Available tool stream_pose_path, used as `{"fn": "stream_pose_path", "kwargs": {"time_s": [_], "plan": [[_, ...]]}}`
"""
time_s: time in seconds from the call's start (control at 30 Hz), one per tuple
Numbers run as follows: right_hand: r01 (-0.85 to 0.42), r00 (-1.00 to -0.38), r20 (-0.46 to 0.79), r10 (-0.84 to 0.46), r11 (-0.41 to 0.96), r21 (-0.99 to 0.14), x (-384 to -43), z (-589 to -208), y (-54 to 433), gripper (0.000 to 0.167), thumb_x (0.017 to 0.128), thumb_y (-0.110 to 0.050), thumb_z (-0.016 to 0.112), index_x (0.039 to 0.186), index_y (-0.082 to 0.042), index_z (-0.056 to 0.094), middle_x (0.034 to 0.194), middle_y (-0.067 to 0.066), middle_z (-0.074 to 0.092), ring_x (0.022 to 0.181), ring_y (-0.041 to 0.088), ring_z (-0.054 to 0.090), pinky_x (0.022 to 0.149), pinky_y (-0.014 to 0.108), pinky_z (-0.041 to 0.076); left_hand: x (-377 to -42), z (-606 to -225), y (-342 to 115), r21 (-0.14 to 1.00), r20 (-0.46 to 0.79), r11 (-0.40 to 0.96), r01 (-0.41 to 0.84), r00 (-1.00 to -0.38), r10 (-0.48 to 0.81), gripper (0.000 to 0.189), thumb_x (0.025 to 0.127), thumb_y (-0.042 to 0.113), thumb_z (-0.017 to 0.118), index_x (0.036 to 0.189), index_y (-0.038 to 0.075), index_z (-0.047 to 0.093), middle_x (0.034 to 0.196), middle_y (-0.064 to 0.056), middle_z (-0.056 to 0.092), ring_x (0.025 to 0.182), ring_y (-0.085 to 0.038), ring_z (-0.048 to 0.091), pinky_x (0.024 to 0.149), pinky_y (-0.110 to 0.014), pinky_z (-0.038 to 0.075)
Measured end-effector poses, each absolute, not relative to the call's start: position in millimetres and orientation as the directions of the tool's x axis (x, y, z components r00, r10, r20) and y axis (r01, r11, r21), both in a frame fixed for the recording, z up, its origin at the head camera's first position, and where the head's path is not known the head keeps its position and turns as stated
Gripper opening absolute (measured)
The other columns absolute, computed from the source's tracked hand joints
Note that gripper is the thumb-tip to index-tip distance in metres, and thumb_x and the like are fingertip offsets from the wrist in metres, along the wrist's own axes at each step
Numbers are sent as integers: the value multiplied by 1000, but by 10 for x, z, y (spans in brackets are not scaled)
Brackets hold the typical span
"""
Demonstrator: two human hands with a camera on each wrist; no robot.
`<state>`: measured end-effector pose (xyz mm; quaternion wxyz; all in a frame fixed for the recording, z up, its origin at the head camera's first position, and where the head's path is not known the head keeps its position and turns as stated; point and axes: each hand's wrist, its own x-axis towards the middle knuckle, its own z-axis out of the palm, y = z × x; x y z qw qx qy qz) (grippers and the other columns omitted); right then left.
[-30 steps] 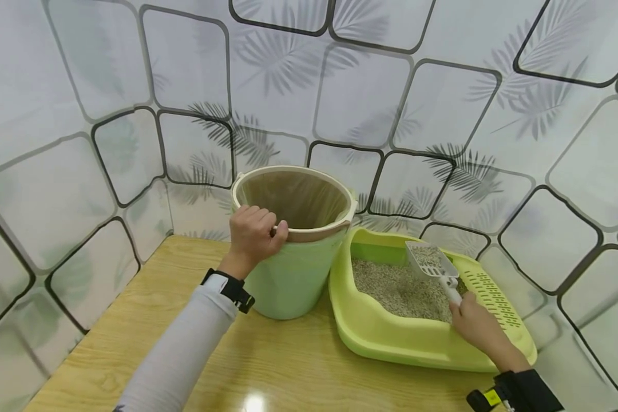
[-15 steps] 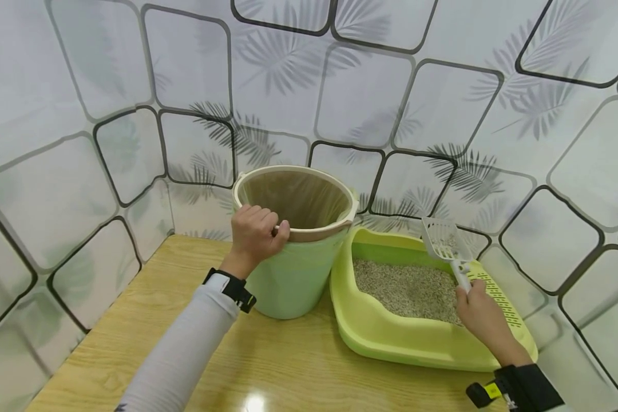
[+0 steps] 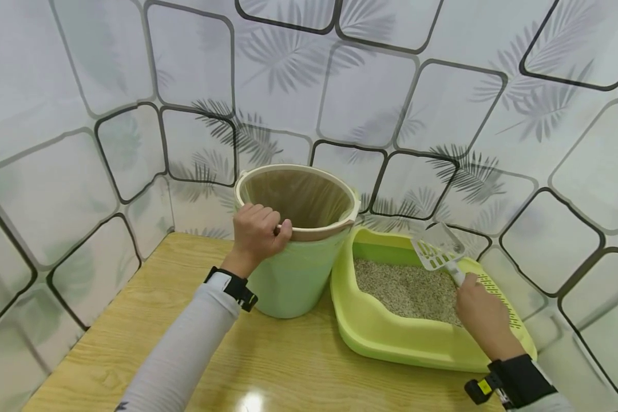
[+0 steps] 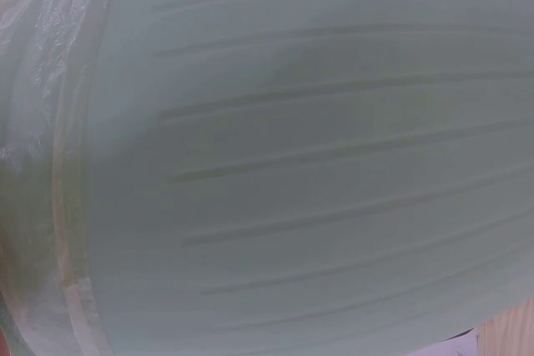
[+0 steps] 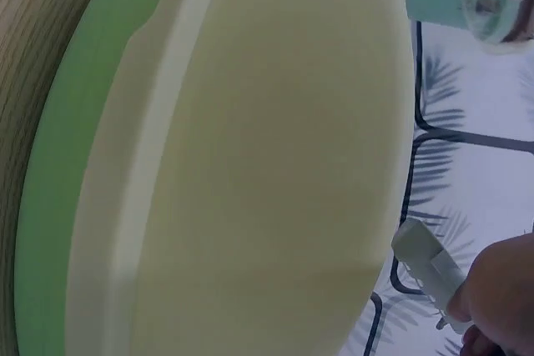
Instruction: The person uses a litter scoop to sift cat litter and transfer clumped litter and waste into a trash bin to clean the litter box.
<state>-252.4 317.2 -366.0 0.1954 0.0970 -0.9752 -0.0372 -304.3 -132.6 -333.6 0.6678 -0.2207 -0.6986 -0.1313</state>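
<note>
My left hand (image 3: 260, 232) grips the near rim of a pale green trash bin (image 3: 296, 280), which has a liner folded over its edge. The bin's ribbed side (image 4: 334, 156) fills the left wrist view. In my right hand (image 3: 484, 315) is a slotted litter scoop (image 3: 438, 246), held by its handle above the yellow-green litter box (image 3: 391, 337). Greyish cat litter (image 3: 401, 286) covers the box's floor. The scoop is tilted; how much litter lies in it is hard to tell. The right wrist view catches the scoop's handle (image 5: 430, 264) beyond the box wall (image 5: 267, 156).
The bin and litter box stand side by side on a wooden tabletop (image 3: 149, 297). A patterned curtain (image 3: 360, 97) hangs close behind both and along the sides. The box has a perforated ledge (image 3: 499, 297) at its right.
The scoop has risen from over the litter, and the heap seen in it a second ago has largely gone. It has since tilted and swung slightly left. My left hand has stayed on the rim.
</note>
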Motion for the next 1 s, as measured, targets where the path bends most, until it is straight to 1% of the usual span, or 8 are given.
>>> {"fn": "stream_pose_path", "kwargs": {"time_s": [0.1, 0.17, 0.27, 0.33, 0.43, 0.7, 0.9, 1.0], "plan": [[-193, -910, 356, -213, 977, 91, -2542, -3651, 3140, 28, 93, -8, 53, 99, 16, 40, 53, 9, 39, 36, 17, 32, 38, 26, 21, -3047, -3333, -1325, -113, 991, 867, 485, -8, 134, 43, 85, 27, 45, 47, 12, 32, 42, 0, 30, 38, -20, 30, 45, -34, 26], [-217, -935, 288, -208, 976, -1, -2559, -3618, 3123, 27, 96, -11, 48, 98, 15, 38, 54, 8, 40, 38, 17, 34, 38, 26, 24, -3052, -3334, -1324, -113, 991, 867, 486, -9, 134, 43, 85, 27, 45, 47, 12, 32, 42, 0, 29, 38, -20, 29, 45, -34, 25], [-194, -980, 91, -176, 941, -277, -2608, -3542, 3114, 32, 101, -18, 39, 107, 13, 38, 61, 7, 42, 44, 15, 36, 41, 27, 29, -3058, -3338, -1322, -113, 991, 867, 485, -11, 136, 43, 85, 27, 45, 47, 12, 32, 42, 0, 30, 38, -19, 29, 45, -34, 26], [-103, -989, -48, -141, 882, -460, -2647, -3491, 3116, 39, 103, -24, 35, 115, 13, 37, 66, 4, 41, 49, 12, 35, 44, 28, 32, -3062, -3343, -1322, -112, 991, 867, 485, -12, 135, 43, 85, 27, 45, 47, 12, 32, 42, 0, 30, 39, -19, 29, 45, -34, 26], [16, -976, -179, -120, 787, -617, -2702, -3457, 3130, 40, 104, -29, 33, 115, 9, 41, 66, -1, 39, 50, 9, 32, 47, 28, 34, -3067, -3355, -1325, -110, 991, 869, 483, -13, 132, 43, 85, 27, 45, 47, 12, 32, 42, 0, 30, 39, -19, 30, 46, -34, 26], [73, -928, -273, -252, 597, -799, -2759, -3476, 3273, 28, 106, -28, 33, 86, -11, 43, 54, -8, 25, 44, 6, 22, 47, 28, 29, -3070, -3369, -1330, -103, 992, 869, 483, -14, 125, 43, 85, 27, 46, 47, 12, 32, 42, 0, 31, 39, -21, 31, 46, -35, 27], [133, -894, -313, -321, 477, -869, -2735, -3486, 3369, 26, 106, -29, 30, 110, -9, 47, 59, -10, 22, 46, 5, 23, 50, 32, 22, -3072, -3368, -1328, -99, 992, 870, 484, -19, 123, 43, 85, 28, 46, 47, 12, 32, 42, -1, 31, 39, -21, 32, 46, -35, 27], [160, -876, -332, -351, 436, -885, -2728, -3494, 3379, 23, 106, -30, 30, 105, -13, 46, 61, -10, 22, 47, 6, 22, 53, 33, 20, -3069, -3366, -1324, -99, 992, 869, 484, -19, 123, 43, 85, 28, 46, 47, 12, 32, 42, -1, 31, 39, -21, 31, 46, -35, 27]]}}
